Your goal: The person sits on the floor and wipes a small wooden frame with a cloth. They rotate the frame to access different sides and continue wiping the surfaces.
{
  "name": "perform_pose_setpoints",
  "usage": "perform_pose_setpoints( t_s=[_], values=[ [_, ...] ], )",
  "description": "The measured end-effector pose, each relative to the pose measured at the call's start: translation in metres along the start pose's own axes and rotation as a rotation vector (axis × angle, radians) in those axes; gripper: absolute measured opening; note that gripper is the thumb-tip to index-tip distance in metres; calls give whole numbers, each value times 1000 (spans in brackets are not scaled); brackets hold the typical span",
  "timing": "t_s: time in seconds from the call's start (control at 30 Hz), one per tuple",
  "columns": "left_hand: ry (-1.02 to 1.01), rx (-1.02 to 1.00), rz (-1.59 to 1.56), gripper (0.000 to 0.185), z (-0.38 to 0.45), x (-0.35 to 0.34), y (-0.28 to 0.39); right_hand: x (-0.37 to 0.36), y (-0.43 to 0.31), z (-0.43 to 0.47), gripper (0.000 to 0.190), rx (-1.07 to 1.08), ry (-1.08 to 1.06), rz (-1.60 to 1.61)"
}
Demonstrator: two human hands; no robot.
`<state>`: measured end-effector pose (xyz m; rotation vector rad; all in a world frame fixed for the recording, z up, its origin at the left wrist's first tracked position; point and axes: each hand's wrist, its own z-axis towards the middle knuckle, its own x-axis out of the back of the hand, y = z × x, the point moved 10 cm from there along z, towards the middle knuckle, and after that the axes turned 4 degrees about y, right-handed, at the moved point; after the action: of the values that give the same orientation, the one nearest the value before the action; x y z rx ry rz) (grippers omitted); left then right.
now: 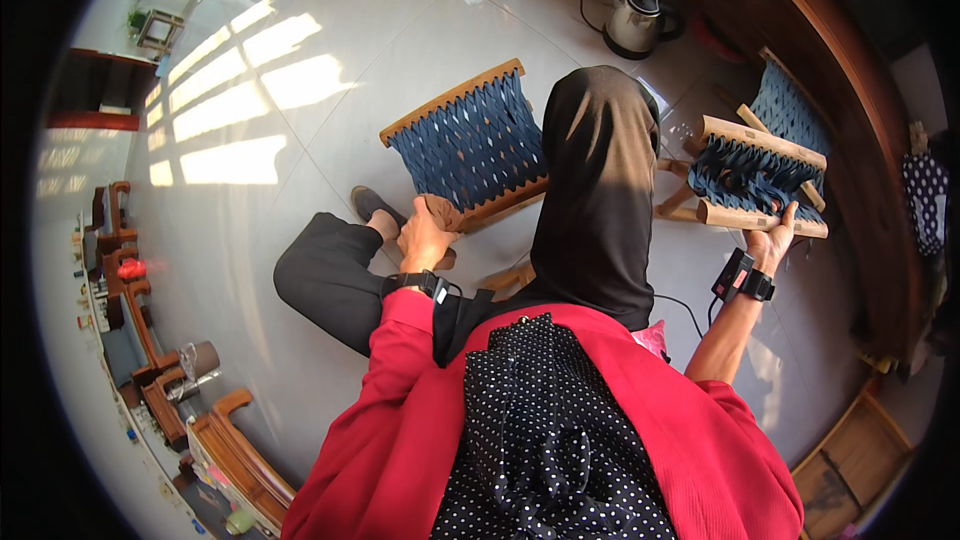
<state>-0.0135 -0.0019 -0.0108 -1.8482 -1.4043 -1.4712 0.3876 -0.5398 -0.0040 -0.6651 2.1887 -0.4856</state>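
Note:
My left hand (425,238) is closed on a brown cloth (442,213) at the near left corner of a wooden folding stool with a woven blue cord seat (471,142). That stool stands left of my raised knee, its seat spread flat. Out to the right, my right hand (770,240) grips the near wooden rail of a second corded stool (761,174), whose dark blue cords sag bunched between its two rails. Behind it leans another stool with a lighter blue woven seat (791,105). Whether my left hand also touches the stool's rail cannot be told.
An electric kettle (632,24) stands on the tiled floor beyond my knee. A long dark wooden cabinet (847,37) curves along the right. Wooden chairs (240,450) line the left side. A wooden tray-like frame (855,457) lies at the lower right.

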Motion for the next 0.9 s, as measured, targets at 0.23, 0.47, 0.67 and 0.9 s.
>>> perform_pose_setpoints(
  t_s=[0.23, 0.47, 0.67, 0.9],
  values=[
    [-35, -312, 156, 58, 0, 66, 19, -55, 32, -16, 43, -98, -16, -93],
    [285, -265, -118, 43, 102, 208, 3, -194, 119, 18, 35, -187, -240, -397],
    [482, -116, -264, 54, 153, 261, -64, -330, 241, 19, 27, -245, -461, -681],
    [634, 21, -656, 52, 175, 290, -153, -380, 402, -45, 20, -457, -604, -817]
  ],
)
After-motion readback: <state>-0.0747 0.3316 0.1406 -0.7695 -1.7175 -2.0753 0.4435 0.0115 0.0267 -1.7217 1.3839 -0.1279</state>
